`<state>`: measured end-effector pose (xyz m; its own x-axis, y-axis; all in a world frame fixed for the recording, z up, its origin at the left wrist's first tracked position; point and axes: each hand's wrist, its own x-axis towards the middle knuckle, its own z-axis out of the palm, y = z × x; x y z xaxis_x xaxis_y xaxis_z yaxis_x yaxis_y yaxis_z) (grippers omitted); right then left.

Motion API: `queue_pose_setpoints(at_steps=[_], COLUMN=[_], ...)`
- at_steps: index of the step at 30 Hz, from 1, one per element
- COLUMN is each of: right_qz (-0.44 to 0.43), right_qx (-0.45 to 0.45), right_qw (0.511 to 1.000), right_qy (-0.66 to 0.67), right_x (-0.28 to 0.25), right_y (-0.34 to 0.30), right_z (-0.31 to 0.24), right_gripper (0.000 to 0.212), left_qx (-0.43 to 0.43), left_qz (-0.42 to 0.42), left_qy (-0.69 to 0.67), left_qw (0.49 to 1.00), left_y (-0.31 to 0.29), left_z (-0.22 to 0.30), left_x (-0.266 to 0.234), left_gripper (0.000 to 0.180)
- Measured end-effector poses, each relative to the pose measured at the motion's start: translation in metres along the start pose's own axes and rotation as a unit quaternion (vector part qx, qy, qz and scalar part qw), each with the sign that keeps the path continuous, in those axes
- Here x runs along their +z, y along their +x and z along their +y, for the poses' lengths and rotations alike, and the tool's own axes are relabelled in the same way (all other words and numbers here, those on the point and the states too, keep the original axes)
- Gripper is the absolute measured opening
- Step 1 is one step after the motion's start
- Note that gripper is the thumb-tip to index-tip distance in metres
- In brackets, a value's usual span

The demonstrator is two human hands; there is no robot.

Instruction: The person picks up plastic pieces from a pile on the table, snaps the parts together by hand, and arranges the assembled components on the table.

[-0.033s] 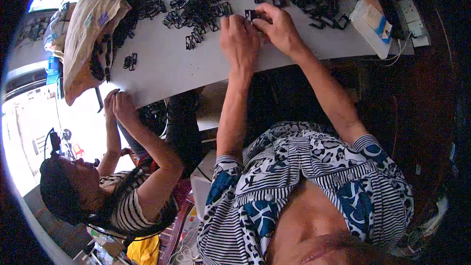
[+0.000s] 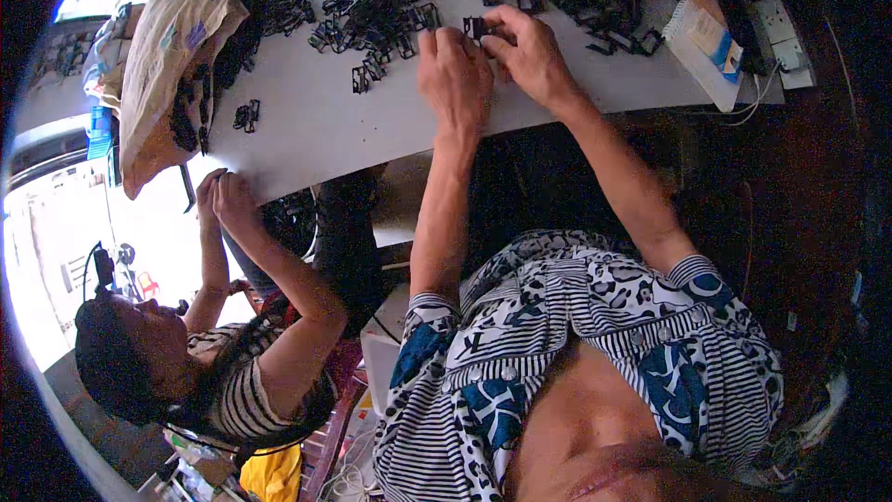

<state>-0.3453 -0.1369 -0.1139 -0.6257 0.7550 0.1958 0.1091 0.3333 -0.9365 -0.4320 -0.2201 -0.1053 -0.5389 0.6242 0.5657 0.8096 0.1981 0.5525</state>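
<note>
Item under inspection: a small black rectangular part, seemingly plastic and frame-shaped (image 2: 474,28), located just above the pale grey-white flat tabletop (image 2: 316,144), between the fingertips of the wearer's two hands. The right hand (image 2: 536,54) is closed on it, thumb below and forefinger above, gripping from the right; this pinch presumably leaves the part's face exposed. The left hand (image 2: 455,79) meets it from the left, back of the hand upward. Its fingertips are hidden, so whether they clamp the part or merely touch it cannot be told; the placement suggests steadying from the opposite side. Both forearms reach over the near table edge, which puts the part close to the loose heap of similar black parts (image 2: 372,9), probably for short reach. A small group of black parts (image 2: 360,80) lies left of the left hand, apart from the main heap. A beige woven-looking sack (image 2: 172,56) lies at the table's left end, black parts by its opening. A white spiral-bound notepad (image 2: 711,46) sits at the right, seemingly clear of the handling area. A co-worker's hands (image 2: 234,203) meet near the left table edge; their contents cannot be made out
</note>
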Motion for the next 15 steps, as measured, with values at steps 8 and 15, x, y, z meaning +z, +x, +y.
queue_pose_setpoints(at_steps=[8, 15], right_qz=[-0.094, -0.053], right_qx=[0.145, 0.182], right_qw=[0.948, 0.909], right_qy=[0.267, 0.372], right_x=[-0.011, -0.008], right_y=[0.004, -0.001], right_z=[-0.012, -0.014], right_gripper=[0.017, 0.023], left_qx=[-0.035, -0.008], left_qz=[0.01, 0.046], left_qy=[0.027, -0.028], left_qw=[0.999, 0.999], left_y=[0.004, 0.004], left_z=[-0.004, 0.0], left_x=[-0.004, 0.004], left_gripper=[0.005, 0.004])
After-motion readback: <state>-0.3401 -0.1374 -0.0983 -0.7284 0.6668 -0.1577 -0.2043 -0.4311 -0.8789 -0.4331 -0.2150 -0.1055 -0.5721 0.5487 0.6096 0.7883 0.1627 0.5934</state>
